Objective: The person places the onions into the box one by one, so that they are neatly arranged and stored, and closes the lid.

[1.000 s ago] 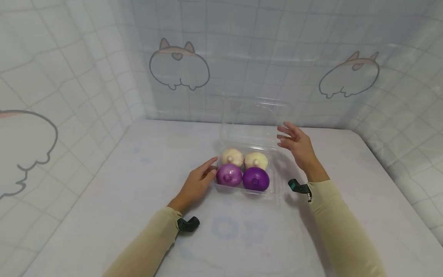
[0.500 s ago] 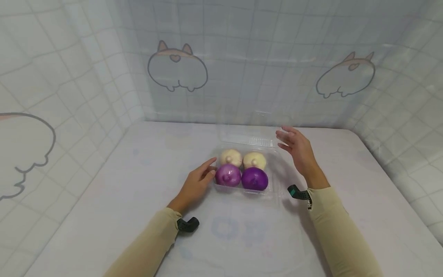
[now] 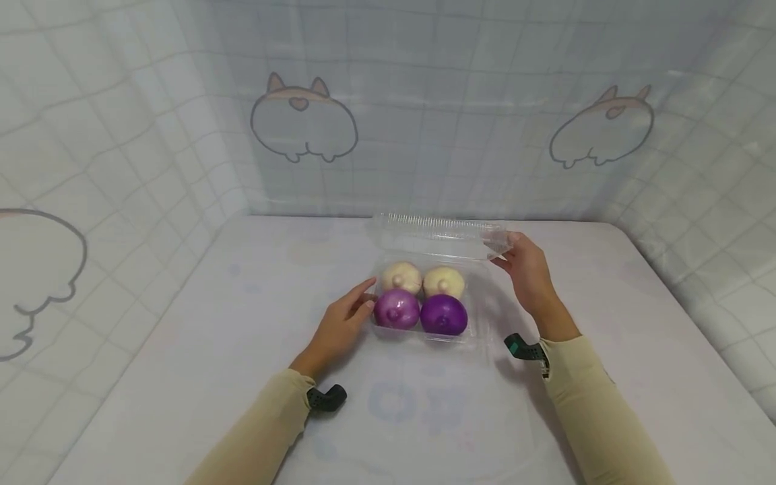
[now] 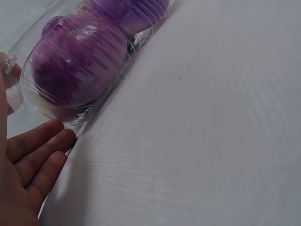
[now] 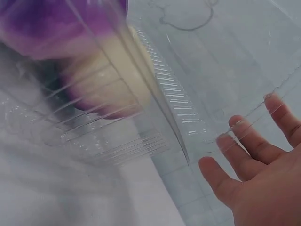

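Observation:
A clear plastic clamshell box point(image 3: 448, 339) stands on the table, holding two cream round onions point(image 3: 444, 281) behind two purple onions point(image 3: 397, 309). Its hinged lid point(image 3: 430, 237) is raised and tilted at the back. My left hand point(image 3: 340, 328) rests at the box's left side, fingers fairly straight; in the left wrist view several fingertips point(image 4: 56, 136) lie by its lower edge. My right hand point(image 3: 529, 273) is at the lid's right edge. In the right wrist view its extended fingertips point(image 5: 228, 141) touch the transparent lid. Some of those fingers show only through the plastic in the head view.
A white cloth covers the table point(image 3: 273, 283). A grid-patterned curtain point(image 3: 418, 121) with cartoon animal drawings hangs behind and at both sides. Dark wrist cameras point(image 3: 327, 398) sit on both sleeves.
The lid has come down from a more upright position, its top edge now much lower. My right hand has moved slightly down, and its fingers now meet the lid. My left hand has stayed put.

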Available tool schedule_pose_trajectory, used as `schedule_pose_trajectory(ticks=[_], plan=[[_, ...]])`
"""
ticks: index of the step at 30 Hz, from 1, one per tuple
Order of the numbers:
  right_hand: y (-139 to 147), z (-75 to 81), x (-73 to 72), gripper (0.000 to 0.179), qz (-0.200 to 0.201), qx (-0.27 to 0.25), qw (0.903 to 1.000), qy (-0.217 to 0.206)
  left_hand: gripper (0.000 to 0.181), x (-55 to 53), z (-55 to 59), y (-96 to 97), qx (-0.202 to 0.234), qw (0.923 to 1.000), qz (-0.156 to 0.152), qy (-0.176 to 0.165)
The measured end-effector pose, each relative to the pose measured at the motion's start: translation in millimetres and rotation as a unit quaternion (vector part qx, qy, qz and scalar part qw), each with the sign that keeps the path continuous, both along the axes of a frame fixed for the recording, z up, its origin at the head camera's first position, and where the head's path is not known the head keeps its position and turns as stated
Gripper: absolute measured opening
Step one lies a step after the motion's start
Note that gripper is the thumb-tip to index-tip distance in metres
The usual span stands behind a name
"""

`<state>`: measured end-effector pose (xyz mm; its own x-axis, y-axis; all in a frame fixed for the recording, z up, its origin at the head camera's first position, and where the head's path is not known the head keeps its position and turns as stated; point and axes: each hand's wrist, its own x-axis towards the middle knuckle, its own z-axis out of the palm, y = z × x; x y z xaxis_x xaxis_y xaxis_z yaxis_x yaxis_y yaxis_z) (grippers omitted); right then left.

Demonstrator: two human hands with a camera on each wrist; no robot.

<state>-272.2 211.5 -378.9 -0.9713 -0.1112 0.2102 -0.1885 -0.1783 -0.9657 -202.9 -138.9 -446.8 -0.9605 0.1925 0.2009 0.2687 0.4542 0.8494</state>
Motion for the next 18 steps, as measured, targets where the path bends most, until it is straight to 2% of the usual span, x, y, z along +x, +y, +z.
schedule_pose_trajectory(ticks=[2, 4, 11, 18], plan=[[0.4, 0.5, 3.4, 0.022, -0.004, -0.004, 1.0, 0.002, 0.049, -0.3, -0.5, -0.1, 0.0, 1.0, 0.0, 0.0], [0.6, 0.5, 5.7, 0.024, -0.004, 0.007, 0.9999, 0.009, 0.049, -0.7, -1.3, -1.0, -0.001, 1.0, 0.002, 0.004], [1.5, -0.7, 15.4, 0.041, -0.01, 0.125, 0.9917, 0.028, 0.048, -0.7, -3.4, -3.9, 0.0, 1.0, 0.007, 0.004], [5.2, -5.0, 21.0, 0.033, -0.024, 0.178, 0.9819, 0.059, 0.048, -3.5, 1.0, -4.6, -0.011, 0.9999, 0.002, 0.012]])
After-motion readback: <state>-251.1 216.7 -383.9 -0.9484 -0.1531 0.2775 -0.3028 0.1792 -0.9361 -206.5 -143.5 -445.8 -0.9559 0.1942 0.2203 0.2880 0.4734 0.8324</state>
